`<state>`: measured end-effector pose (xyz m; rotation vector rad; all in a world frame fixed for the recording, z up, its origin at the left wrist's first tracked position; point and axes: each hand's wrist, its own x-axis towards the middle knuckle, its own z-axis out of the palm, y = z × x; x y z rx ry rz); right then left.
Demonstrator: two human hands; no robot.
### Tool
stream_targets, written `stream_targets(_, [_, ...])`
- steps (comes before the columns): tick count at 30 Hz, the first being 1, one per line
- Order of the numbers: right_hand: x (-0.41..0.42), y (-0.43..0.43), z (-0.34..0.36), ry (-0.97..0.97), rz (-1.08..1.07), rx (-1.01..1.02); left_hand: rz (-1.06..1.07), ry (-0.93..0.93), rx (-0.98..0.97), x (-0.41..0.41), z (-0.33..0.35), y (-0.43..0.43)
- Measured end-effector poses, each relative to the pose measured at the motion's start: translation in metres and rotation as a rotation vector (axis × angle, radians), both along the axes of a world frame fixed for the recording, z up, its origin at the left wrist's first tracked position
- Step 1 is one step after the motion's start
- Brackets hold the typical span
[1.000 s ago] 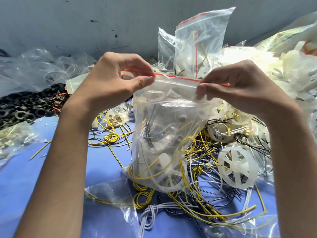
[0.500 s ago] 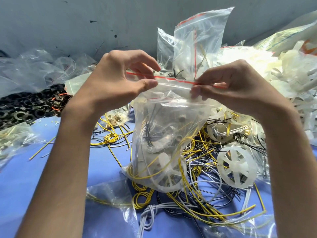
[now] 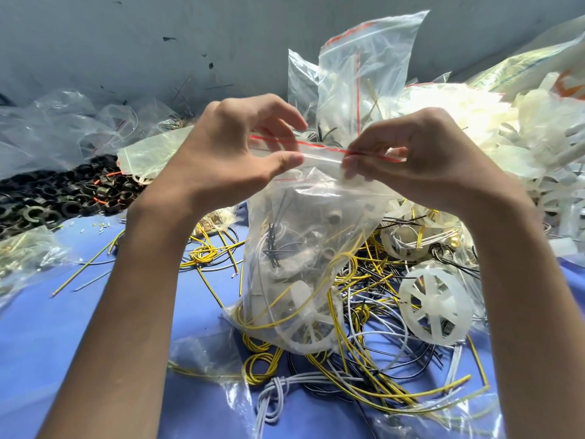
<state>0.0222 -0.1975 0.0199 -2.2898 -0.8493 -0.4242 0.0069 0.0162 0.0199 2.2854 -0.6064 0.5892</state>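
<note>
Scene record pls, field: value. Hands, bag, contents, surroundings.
left hand: pinches top of zip bag, left side
right hand: pinches red-lined seal, right side
bag: upright over loose wires
contents: white spoked wheel, bagged wires in yellow, black, white
seal state: cannot tell
nearby: loose wheel right; black rings left; blue table
</note>
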Motion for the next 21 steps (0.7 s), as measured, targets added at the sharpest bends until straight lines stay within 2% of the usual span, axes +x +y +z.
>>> stream_targets(6, [-0.004,-0.002,0.005,-0.023,-0.004,-0.046,-0.041,-0.053,0.011,-0.002,0.000,-0.005])
stream_targets(12, [-0.011,-0.010,0.013,0.040,-0.004,-0.062,-0.042,-0.060,0.025,-0.004,0.002,-0.006])
stream_targets(21, [-0.013,-0.013,0.017,0.045,-0.062,-0.138,-0.056,-0.079,0.134,-0.005,0.004,-0.018])
